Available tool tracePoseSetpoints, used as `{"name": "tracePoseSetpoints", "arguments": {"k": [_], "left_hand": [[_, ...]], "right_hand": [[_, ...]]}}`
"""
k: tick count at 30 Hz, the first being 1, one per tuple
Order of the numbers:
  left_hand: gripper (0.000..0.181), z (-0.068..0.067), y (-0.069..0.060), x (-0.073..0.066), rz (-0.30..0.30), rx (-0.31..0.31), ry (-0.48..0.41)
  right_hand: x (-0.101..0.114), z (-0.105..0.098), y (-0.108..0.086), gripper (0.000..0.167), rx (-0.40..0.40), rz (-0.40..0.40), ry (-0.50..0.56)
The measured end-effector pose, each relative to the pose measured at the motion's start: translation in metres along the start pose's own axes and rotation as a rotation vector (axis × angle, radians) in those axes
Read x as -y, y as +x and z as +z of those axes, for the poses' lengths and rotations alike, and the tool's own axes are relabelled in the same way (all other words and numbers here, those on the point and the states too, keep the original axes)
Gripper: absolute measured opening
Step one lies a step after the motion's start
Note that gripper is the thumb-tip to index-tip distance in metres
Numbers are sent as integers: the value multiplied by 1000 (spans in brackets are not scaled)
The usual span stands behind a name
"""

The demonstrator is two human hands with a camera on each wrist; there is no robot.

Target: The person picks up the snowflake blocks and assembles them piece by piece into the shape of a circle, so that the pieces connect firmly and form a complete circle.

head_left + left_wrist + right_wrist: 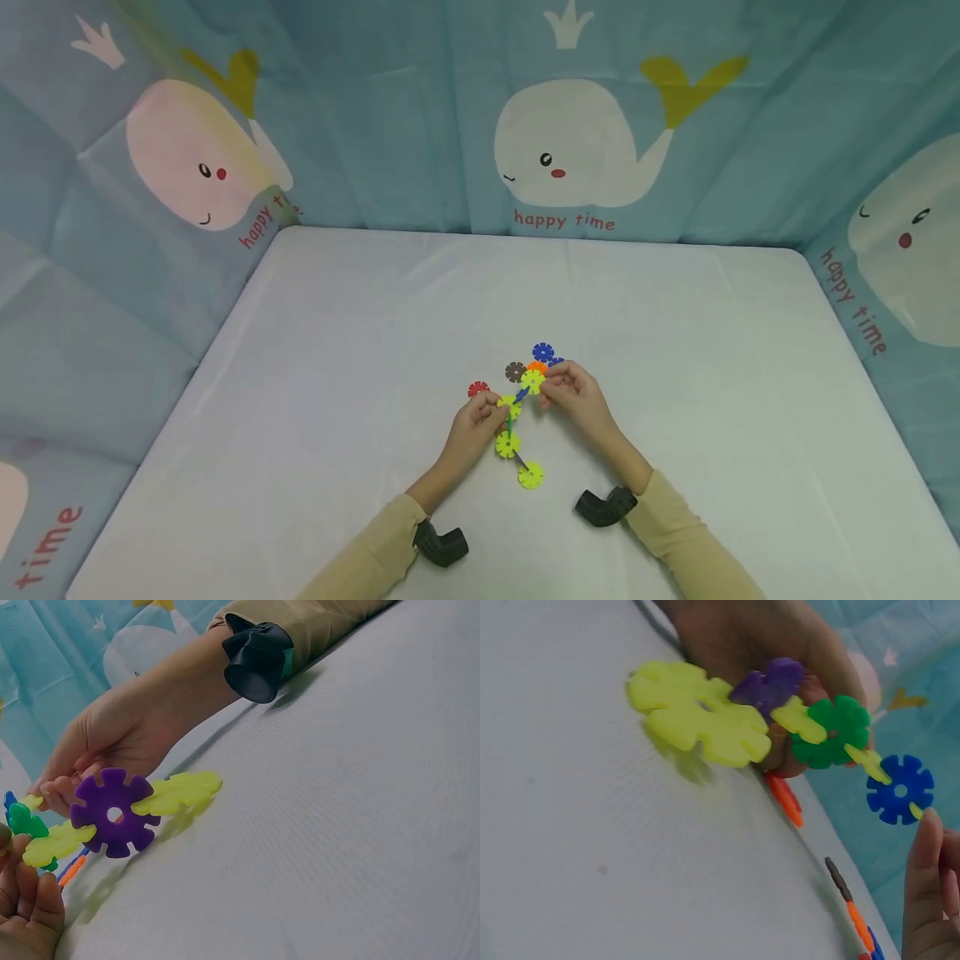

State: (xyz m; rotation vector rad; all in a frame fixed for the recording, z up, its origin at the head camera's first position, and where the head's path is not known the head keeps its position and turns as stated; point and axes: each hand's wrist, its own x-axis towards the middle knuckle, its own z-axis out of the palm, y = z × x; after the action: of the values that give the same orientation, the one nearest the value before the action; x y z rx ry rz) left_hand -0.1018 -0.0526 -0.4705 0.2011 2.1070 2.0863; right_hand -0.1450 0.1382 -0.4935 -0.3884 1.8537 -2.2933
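A chain of notched plastic flower discs is held up between my two hands. Its yellow discs (507,445) alternate with a blue disc (900,790), a green disc (831,732) and a purple disc (115,813). With thumb and fingers, my left hand (474,425) pinches the chain by a yellow disc near the green one. My right hand (583,402) pinches the yellow end disc (532,382) next to the blue disc. At the near end, another yellow disc (180,793) hangs from the purple one, above the table.
Just beyond the hands, loose discs lie on the white table (360,350): a red disc (478,388), a brown disc (515,372), an orange disc (537,367) and blue discs (543,352). A blue whale-print curtain (420,150) surrounds the table. Black wrist mounts (442,544) sit on both forearms.
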Motion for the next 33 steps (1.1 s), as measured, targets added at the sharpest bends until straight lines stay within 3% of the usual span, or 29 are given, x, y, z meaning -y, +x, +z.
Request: {"name": "tracePoseSetpoints", "arguments": {"k": [5, 8, 11, 15, 19, 33], "left_hand": [[10, 1, 0, -2, -10, 13, -3], [11, 1, -1, -2, -4, 20, -1], [11, 1, -1, -2, 10, 19, 4], [12, 0, -1, -2, 19, 13, 12], [12, -1, -2, -2, 9, 15, 20], [10, -4, -3, -4, 15, 55, -51]], "right_hand": [[2, -3, -2, 16, 26, -1, -40], [7, -2, -5, 16, 0, -8, -98], [12, -3, -5, 17, -56, -81, -234], [10, -8, -3, 17, -150, -198, -515], [6, -14, -3, 16, -183, -227, -685], [-1, -22, -1, 29, -157, -248, -860]]}}
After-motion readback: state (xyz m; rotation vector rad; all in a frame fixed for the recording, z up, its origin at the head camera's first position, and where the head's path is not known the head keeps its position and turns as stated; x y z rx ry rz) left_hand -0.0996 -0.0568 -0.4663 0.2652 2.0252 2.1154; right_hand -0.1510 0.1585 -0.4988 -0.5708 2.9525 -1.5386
